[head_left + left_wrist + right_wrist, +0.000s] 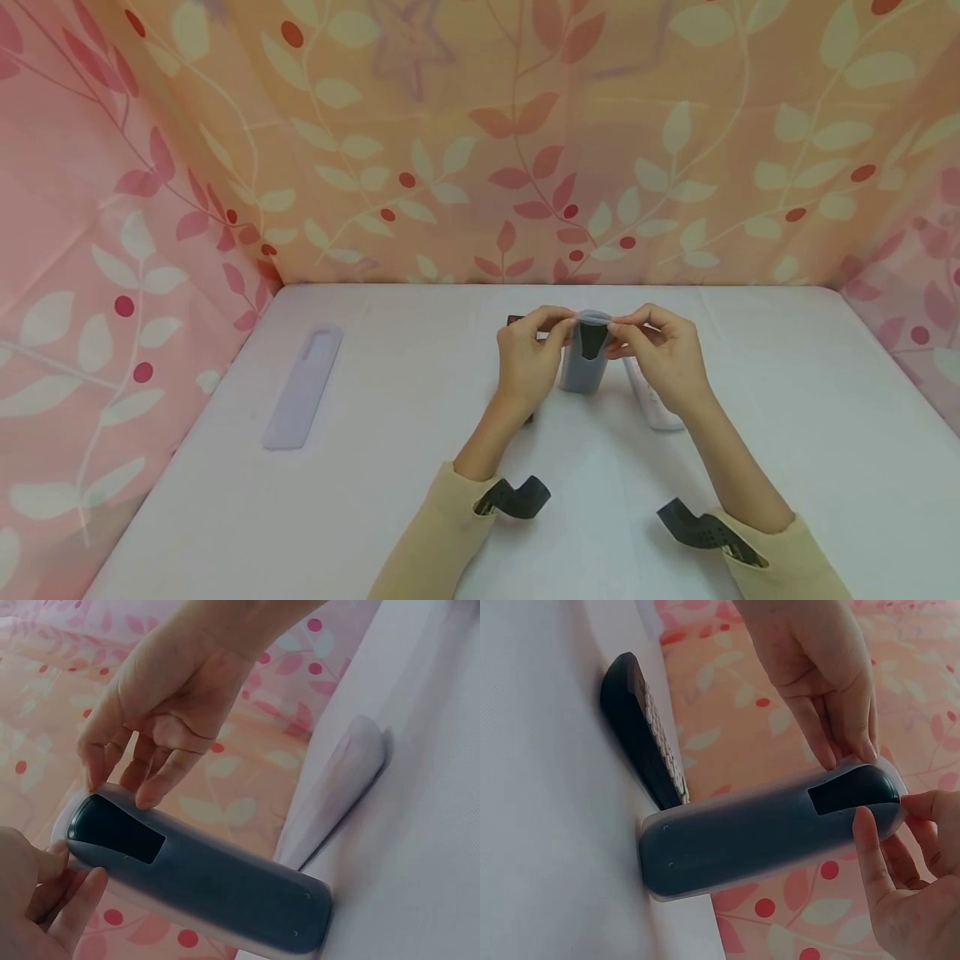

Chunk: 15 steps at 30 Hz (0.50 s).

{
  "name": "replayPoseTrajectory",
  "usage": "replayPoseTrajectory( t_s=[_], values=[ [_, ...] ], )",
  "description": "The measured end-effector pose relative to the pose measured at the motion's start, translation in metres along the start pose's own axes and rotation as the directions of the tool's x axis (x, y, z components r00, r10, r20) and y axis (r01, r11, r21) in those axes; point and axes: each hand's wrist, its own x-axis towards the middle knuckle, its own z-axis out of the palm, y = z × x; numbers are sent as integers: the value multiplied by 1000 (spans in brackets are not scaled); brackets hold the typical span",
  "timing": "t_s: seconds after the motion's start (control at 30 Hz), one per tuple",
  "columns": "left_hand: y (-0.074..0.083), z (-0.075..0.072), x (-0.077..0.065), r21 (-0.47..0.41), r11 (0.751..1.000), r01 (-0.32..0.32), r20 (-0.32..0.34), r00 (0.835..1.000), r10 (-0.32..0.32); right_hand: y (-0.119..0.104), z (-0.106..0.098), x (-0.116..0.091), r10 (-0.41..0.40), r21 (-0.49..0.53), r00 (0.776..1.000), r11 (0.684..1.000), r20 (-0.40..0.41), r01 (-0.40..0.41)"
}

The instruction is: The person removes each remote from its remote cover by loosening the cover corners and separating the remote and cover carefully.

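A dark remote control [592, 340] stands on end on the table inside a translucent silicone sleeve [581, 375]. Its dark surface shows through a cutout near the top in both wrist views. With thumb and fingers, my left hand [531, 354] pinches the left side of the sleeve's top rim. My right hand [667, 358] pinches the opposite side of that rim. Behind my left hand and forearm lies a second dark remote [641, 731], with rows of buttons showing in the right wrist view. A whitish remote-shaped object [658, 408] lies beside my right hand, partly covered by it.
A pale purple sleeve [303, 392] with a cutout at its far end lies flat on the left of the white table [420, 367]. Patterned cloth [450, 167] hangs along the back and both sides. Each wrist carries a black strap-like mount [517, 498].
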Motion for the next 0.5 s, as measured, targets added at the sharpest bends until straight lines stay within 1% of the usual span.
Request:
replayPoseTrajectory(
  t_s=[0.1, 0.23, 0.5],
  values=[
    [-1, -1, 1, 3, 1000, 14, 1, 1000, -14, 0, 0, 1, 28, 10, 1000, 1000, -4, -28],
    [-2, -1, 2, 10, 1000, 27, 1, 1000, -27, -1, 1, 1, 78, 50, 997, 996, -2, -78],
    [-2, -2, 2, -7, 998, 56, 18, 998, -56, 0, 2, 2, 183, 189, 983, 966, -11, -177]
  ],
)
